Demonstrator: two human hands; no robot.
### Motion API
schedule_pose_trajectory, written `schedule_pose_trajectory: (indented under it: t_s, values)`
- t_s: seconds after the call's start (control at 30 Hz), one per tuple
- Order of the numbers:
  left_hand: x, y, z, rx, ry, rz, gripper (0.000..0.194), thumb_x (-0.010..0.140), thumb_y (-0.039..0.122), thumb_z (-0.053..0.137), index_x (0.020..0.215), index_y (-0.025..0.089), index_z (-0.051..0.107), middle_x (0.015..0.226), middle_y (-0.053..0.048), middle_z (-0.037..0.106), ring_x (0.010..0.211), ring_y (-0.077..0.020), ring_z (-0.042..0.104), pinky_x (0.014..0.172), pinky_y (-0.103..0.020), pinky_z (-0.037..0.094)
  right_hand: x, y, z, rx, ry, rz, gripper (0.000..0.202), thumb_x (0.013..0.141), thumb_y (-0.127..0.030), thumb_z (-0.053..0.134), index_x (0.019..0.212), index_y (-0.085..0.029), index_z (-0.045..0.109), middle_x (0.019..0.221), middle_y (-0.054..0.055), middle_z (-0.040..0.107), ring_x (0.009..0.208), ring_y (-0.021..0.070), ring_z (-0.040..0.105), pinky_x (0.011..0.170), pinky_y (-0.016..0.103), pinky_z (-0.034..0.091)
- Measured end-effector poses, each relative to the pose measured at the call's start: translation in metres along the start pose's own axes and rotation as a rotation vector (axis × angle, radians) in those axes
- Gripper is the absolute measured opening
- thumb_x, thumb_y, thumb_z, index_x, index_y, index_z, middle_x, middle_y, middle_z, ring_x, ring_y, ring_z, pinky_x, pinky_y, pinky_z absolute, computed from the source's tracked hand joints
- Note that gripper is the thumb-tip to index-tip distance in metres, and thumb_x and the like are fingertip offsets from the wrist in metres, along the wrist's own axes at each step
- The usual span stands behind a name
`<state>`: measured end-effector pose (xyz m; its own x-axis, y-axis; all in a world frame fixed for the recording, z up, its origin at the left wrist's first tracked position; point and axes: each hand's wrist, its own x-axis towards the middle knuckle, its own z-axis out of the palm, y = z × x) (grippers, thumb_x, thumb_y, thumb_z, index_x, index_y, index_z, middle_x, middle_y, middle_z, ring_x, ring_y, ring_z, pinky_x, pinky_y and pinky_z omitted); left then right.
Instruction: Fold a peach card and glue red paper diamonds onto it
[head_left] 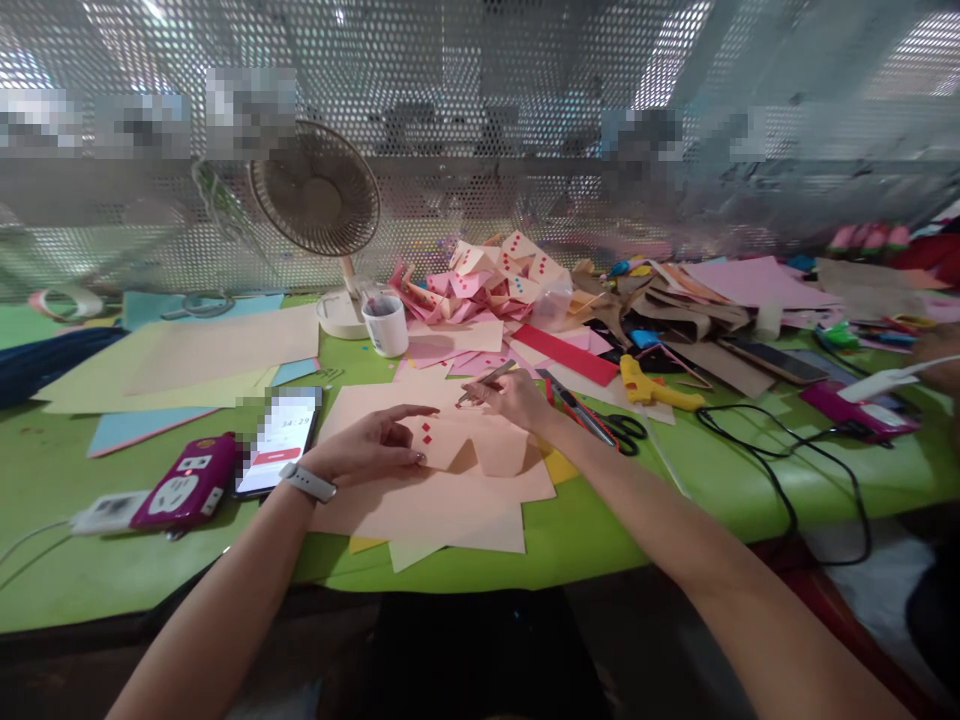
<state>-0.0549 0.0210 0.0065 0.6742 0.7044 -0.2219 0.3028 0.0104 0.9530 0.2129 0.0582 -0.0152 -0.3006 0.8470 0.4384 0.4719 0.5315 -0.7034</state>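
My left hand (373,440), with a pale watch on its wrist, pinches the left end of a folded peach paper piece (450,447). Small red diamonds mark that end, and the piece stands slightly raised in bent panels. My right hand (514,398) grips slim tweezers (498,374), their tip close to the paper's upper edge. A tiny red bit shows near the tip, too small to make out well. Beneath both hands lie larger peach sheets (420,510). Right of my right hand are a red-and-black utility knife (581,412) and black-handled scissors (628,432).
A fan (319,195) and white cup (386,328) stand behind. Decorated paper pieces (487,280) are heaped at the back. A phone (281,440) and purple power strip (187,482) lie left; a yellow glue gun (656,388) and black cable (772,450) lie right.
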Motion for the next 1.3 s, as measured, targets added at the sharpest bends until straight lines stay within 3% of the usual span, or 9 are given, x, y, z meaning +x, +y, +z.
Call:
schedule_pose_trajectory:
  t_s: [0.13,0.3,0.57,0.73,0.9,1.1,1.3]
  values:
    - [0.000,-0.001,0.000,-0.028,0.001,-0.006,0.069,0.079,0.030,0.071,0.141,0.024,0.042,0.065,0.006,0.051,0.064,-0.0121,0.054,0.064,-0.027,0.047,-0.001,-0.002,0.000,-0.006,-0.015,-0.017,0.039,0.088,-0.053,0.057,0.083,-0.020,0.077,0.078,0.006,0.076,0.074,0.0202,0.072,0.062,0.025,0.053]
    - [0.000,-0.002,0.000,-0.033,0.004,-0.004,0.069,0.079,0.031,0.071,0.141,0.025,0.042,0.066,0.006,0.053,0.064,-0.0116,0.054,0.063,-0.026,0.046,-0.001,-0.003,0.002,0.079,-0.004,0.074,0.045,0.085,-0.060,0.056,0.082,-0.019,0.076,0.074,0.006,0.075,0.071,0.0210,0.072,0.060,0.026,0.054]
    - [0.001,-0.003,-0.001,-0.066,0.001,0.005,0.070,0.079,0.028,0.072,0.141,0.023,0.041,0.065,0.006,0.056,0.063,-0.0111,0.057,0.063,-0.025,0.047,0.002,-0.004,-0.002,0.092,0.125,0.083,0.047,0.083,-0.062,0.058,0.075,-0.019,0.075,0.071,0.007,0.075,0.071,0.0234,0.073,0.063,0.030,0.057]
    - [0.001,-0.002,-0.001,-0.190,0.048,-0.002,0.075,0.076,0.026,0.075,0.141,0.019,0.040,0.065,0.004,0.062,0.069,-0.0134,0.064,0.071,-0.028,0.052,0.005,-0.008,-0.012,0.224,0.218,0.087,0.043,0.083,-0.057,0.062,0.085,-0.016,0.072,0.073,0.007,0.074,0.069,0.0231,0.073,0.065,0.031,0.058]
    - [0.004,0.000,-0.003,-0.297,0.140,0.018,0.076,0.074,0.026,0.078,0.140,0.020,0.042,0.068,0.003,0.065,0.077,-0.0169,0.069,0.082,-0.035,0.055,-0.004,-0.040,-0.022,0.301,0.322,-0.023,0.033,0.085,-0.049,0.064,0.084,-0.017,0.070,0.073,0.005,0.073,0.068,0.0202,0.072,0.066,0.031,0.059]
    - [0.005,0.001,-0.002,-0.334,0.184,0.032,0.075,0.075,0.025,0.079,0.140,0.020,0.042,0.069,0.002,0.066,0.072,-0.0165,0.070,0.080,-0.036,0.057,-0.024,-0.079,-0.008,0.157,0.116,-0.371,0.018,0.091,-0.034,0.060,0.082,-0.021,0.070,0.076,0.003,0.074,0.070,0.0157,0.070,0.063,0.028,0.056]
    - [0.003,0.004,0.000,-0.313,0.143,0.067,0.074,0.076,0.025,0.077,0.140,0.018,0.041,0.070,-0.001,0.069,0.070,-0.0163,0.070,0.076,-0.033,0.057,-0.027,-0.080,0.002,0.027,0.113,-0.522,0.011,0.091,-0.027,0.060,0.086,-0.024,0.069,0.076,0.002,0.075,0.067,0.0138,0.069,0.062,0.026,0.054]
